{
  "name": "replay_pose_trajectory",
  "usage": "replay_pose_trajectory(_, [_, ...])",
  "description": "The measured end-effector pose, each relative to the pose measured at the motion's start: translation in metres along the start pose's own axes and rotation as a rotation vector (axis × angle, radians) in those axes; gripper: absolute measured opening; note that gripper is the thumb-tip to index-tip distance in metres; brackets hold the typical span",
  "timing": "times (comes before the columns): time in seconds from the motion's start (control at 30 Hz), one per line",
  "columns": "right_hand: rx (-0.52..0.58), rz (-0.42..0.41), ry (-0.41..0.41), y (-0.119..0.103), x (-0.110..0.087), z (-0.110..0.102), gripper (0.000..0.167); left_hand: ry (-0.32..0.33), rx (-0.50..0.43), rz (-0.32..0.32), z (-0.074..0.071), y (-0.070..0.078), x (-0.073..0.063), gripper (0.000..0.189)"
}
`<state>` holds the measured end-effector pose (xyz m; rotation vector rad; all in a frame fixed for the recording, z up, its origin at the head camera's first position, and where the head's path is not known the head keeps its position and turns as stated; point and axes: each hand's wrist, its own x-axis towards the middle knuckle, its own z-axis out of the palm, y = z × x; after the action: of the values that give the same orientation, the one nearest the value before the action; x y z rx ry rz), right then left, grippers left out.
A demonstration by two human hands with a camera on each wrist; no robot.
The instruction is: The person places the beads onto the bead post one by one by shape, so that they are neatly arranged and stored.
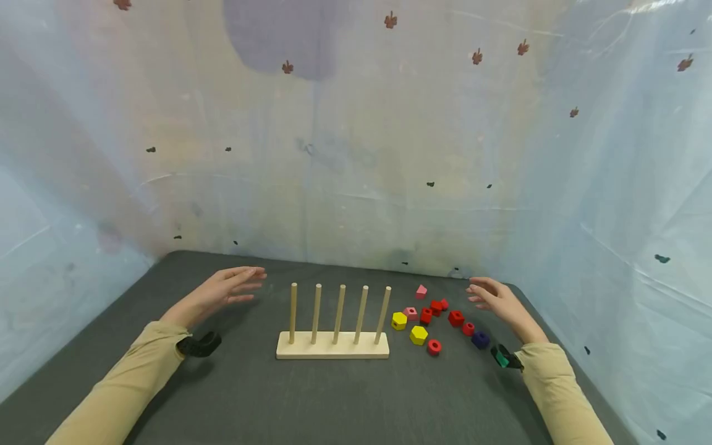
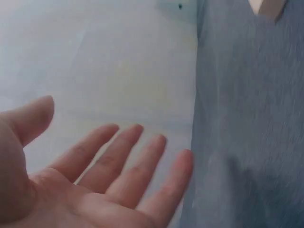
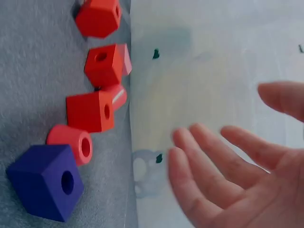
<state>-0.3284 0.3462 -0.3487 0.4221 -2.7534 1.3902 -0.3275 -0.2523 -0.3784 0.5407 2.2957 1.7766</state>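
Observation:
A pale wooden base with several upright pegs, a peg stand [image 1: 332, 352], stands on the dark table, its pegs bare. To its left my left hand [image 1: 225, 289] hovers over the table with fingers extended, holding nothing; its palm shows in the left wrist view. My right hand [image 1: 497, 300] is raised at the right, fingers loosely spread and holding nothing. Nearest to it lie a dark blue block [image 3: 45, 183] with a hole, a red cylindrical bead [image 1: 468, 329] and a red cube [image 1: 456, 318]. Two yellow hexagonal beads [image 1: 419, 335] lie right of the stand.
Among the scattered beads are a red round bead [image 1: 434, 347], several more red blocks [image 1: 426, 316], and two pink pieces [image 1: 421, 292]. A hanging pale sheet [image 1: 356, 204] with small dark marks encloses the table's back and sides.

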Motion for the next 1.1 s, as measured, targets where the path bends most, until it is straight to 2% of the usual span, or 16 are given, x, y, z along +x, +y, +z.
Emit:
replay_pose_trajectory(0.1, [0.038, 0.015, -0.074, -0.004, -0.007, 0.002, 0.055, -0.046, -0.017, -0.027, 0.008, -0.001, -0.002, 0.054])
replay_pose_trajectory(0.27, [0.047, 0.03, -0.179, -0.011, -0.019, 0.012, 0.054, -0.143, 0.012, -0.078, 0.023, -0.005, -0.008, 0.059])
replay_pose_trajectory(0.5, [0.02, -0.026, -0.302, -0.018, -0.028, 0.029, 0.049, -0.237, 0.0, -0.149, 0.042, -0.01, -0.018, 0.06])
replay_pose_trajectory(0.6, [0.026, -0.021, -0.35, -0.017, -0.029, 0.036, 0.05, -0.267, 0.043, -0.136, 0.05, -0.009, -0.021, 0.06])
replay_pose_trajectory(0.73, [0.037, 0.021, -0.395, -0.011, -0.028, 0.047, 0.051, -0.291, 0.143, -0.082, 0.061, -0.006, -0.021, 0.065])
replay_pose_trajectory(0.93, [0.014, 0.045, -0.414, -0.009, -0.024, 0.056, 0.048, -0.271, 0.207, -0.007, 0.071, -0.008, -0.017, 0.069])
replay_pose_trajectory(1.1, [-0.04, 0.014, -0.435, -0.008, -0.021, 0.061, 0.046, -0.257, 0.243, 0.044, 0.074, -0.013, -0.01, 0.074])
